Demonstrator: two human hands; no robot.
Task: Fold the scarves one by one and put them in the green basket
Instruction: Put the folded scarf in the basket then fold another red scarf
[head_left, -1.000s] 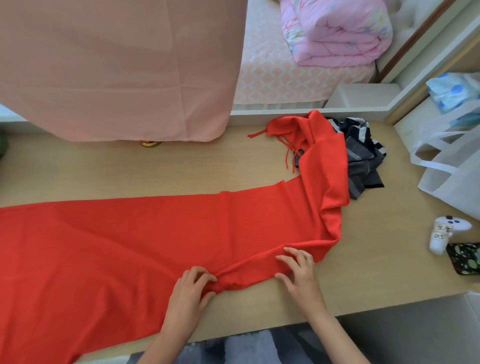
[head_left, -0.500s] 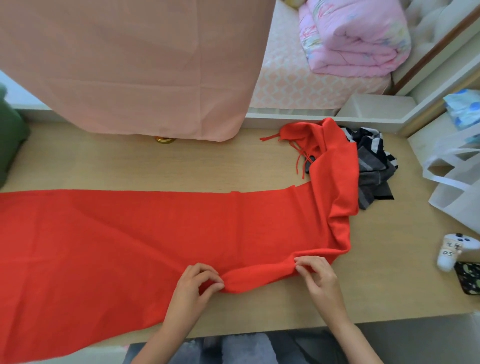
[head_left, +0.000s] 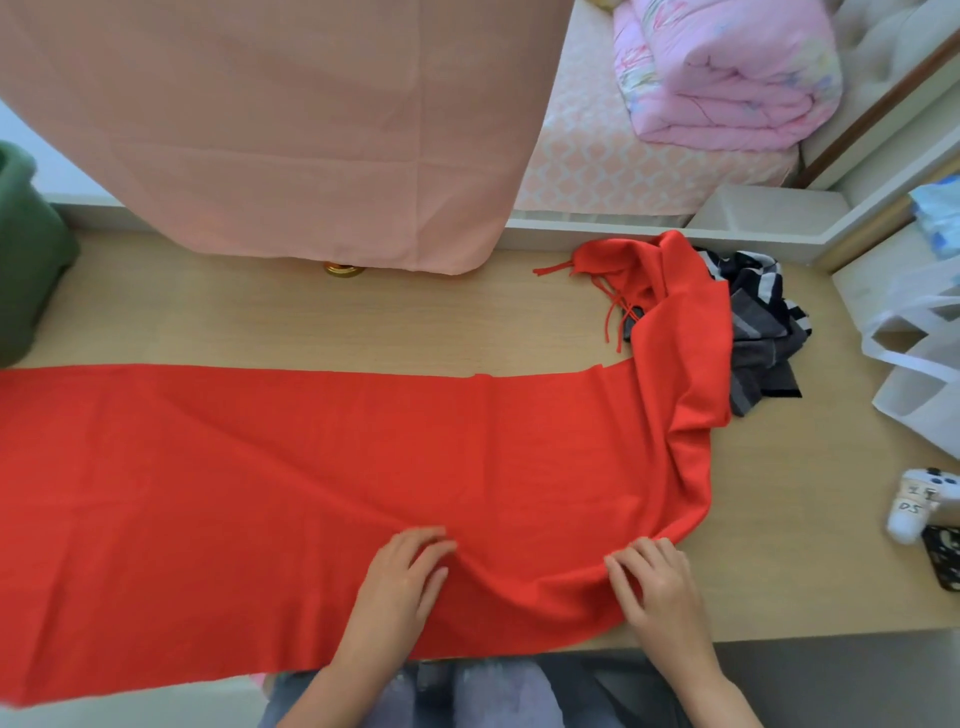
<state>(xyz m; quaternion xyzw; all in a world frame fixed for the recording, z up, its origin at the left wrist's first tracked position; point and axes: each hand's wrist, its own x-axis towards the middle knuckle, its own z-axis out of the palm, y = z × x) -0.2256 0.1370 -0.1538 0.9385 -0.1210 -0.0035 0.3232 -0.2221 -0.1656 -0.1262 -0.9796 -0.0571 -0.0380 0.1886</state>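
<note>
Pale wooden surface (head_left: 363, 322), spanning the view from left to right. Pink curtain (head_left: 270, 124), hanging over the far left part of the surface, lower hem touching it. Bed (head_left: 613, 171) with patterned sheet beyond the far edge, bearing a rolled pink quilt (head_left: 727, 73). Red scarf (head_left: 260, 478), spread flat across the near half of the surface from the left edge toward the right, then bending away toward the far side; far end bunched, fringe strands loose on the wood, draped partly over a second scarf. Green basket (head_left: 26, 270), at the far left edge, only partly in view, well apart from both hands. White bag (head_left: 914, 374), at the right edge, handles slack. Striped black, grey and white scarf (head_left: 763, 332), crumpled at the far right, partly beneath the red one. Left hand (head_left: 400, 587), palm down on the red scarf near its near edge, fingers extended and flat, gripping nothing. Right hand (head_left: 660, 587), at the scarf's near right corner, fingers curled onto the cloth edge; pinch or mere press, cannot tell. White game controller (head_left: 919, 504), near the right edge, labelled. Dark phone (head_left: 945, 556), just beside the controller. Small gold object (head_left: 343, 269), at the curtain hem.
</note>
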